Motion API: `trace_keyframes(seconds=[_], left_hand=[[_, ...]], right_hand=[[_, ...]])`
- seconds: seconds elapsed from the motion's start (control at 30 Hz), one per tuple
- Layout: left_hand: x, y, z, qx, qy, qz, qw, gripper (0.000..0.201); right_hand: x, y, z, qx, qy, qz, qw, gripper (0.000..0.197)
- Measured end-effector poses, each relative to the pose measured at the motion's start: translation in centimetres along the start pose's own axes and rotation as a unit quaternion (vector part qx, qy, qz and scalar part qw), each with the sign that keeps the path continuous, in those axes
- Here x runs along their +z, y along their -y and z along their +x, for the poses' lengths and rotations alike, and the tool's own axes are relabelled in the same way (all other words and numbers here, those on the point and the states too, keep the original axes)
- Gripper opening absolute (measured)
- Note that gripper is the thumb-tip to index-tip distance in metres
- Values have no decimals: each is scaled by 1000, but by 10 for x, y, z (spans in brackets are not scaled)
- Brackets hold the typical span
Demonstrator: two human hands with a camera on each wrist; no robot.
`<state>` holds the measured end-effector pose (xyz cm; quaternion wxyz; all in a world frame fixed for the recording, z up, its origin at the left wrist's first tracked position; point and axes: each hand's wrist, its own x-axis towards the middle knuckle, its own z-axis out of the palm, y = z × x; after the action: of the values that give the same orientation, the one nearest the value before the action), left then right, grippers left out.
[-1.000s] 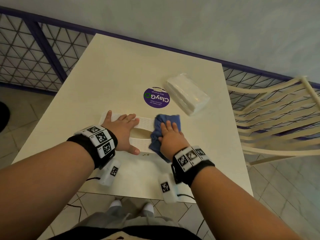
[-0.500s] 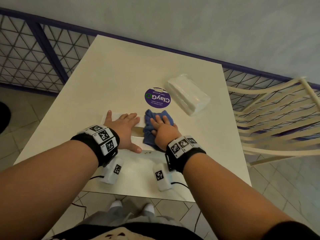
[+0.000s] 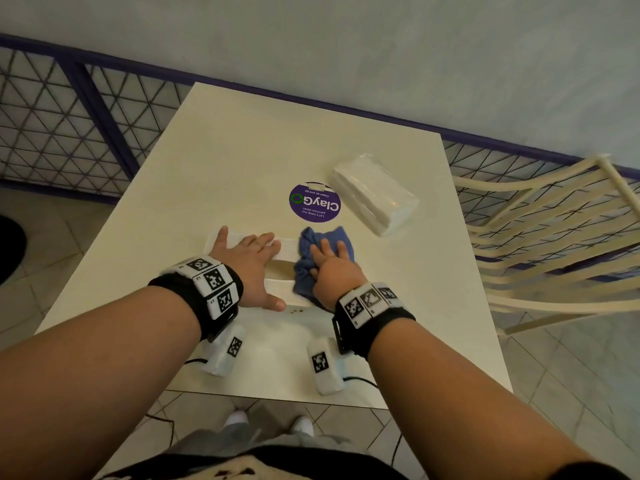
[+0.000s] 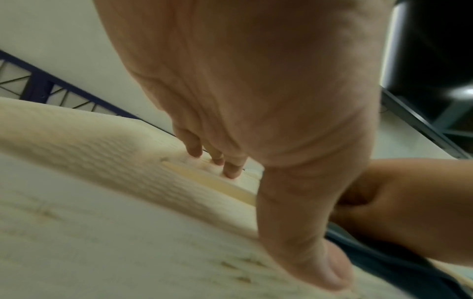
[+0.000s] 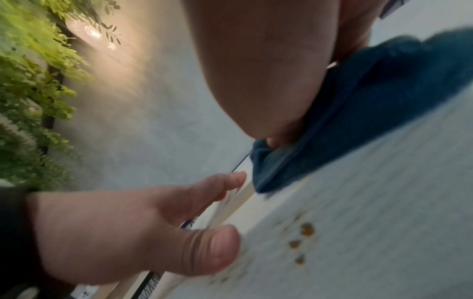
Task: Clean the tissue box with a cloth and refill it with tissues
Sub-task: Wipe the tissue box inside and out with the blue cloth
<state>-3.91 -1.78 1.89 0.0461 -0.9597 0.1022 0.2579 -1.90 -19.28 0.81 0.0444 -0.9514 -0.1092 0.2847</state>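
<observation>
A cream, textured tissue box (image 3: 288, 250) lies flat on the table (image 3: 277, 150) with its slot facing up (image 4: 102, 161) (image 5: 371, 222). My left hand (image 3: 249, 259) (image 4: 256, 101) lies flat on its left half, fingers straight, thumb against the near side. My right hand (image 3: 334, 266) (image 5: 256, 70) presses a bunched blue cloth (image 3: 304, 271) (image 5: 371, 101) onto the box's right end with spread fingers. A wrapped pack of white tissues (image 3: 375, 197) lies at the back right. Small brown specks (image 5: 304, 230) mark the box's near face.
A round purple sticker (image 3: 315, 202) sits on the table behind the box. A cream slatted chair (image 3: 554, 244) stands close to the table's right edge. A wall and a purple lattice railing (image 3: 69, 126) run behind and left.
My right hand slid the cloth left along the box toward my left hand, then part of the way back right. The left hand has kept its place on the box.
</observation>
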Motion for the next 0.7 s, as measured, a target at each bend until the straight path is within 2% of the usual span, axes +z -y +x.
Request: trace_keyframes(seconds=[0.07, 0.17, 0.3, 0.37, 0.4, 0.47, 0.53, 0.6, 0.7], left_hand=[[1, -1, 0, -5, -7, 5, 1000, 113], [1, -5, -1, -6, -13, 19, 1000, 112], [1, -7, -2, -7, -10, 10, 1000, 110], [2, -5, -6, 6, -64, -20, 998, 103], [4, -2, -9, 21, -111, -37, 993, 91], [5, 10, -14, 64, -178, -43, 981, 58], [5, 23, -18, 99, -148, 3, 984, 40], [6, 30, -17, 121, -80, 93, 985, 46], [5, 21, -13, 146, -60, 170, 973, 54]], right_hand=[[-2, -9, -11, 25, 11, -18, 999, 68], [-12, -20, -26, 18, 4, -101, 995, 43], [-36, -47, -33, 117, -34, 29, 992, 28], [-44, -68, -36, 159, -67, 104, 980, 30], [-45, -78, -39, 170, -91, 134, 972, 31], [-42, -96, -46, 179, -154, 207, 949, 32], [-32, -107, -53, 190, -202, 280, 919, 30], [-18, -108, -55, 207, -216, 352, 887, 30], [1, -101, -52, 217, -217, 472, 827, 32]])
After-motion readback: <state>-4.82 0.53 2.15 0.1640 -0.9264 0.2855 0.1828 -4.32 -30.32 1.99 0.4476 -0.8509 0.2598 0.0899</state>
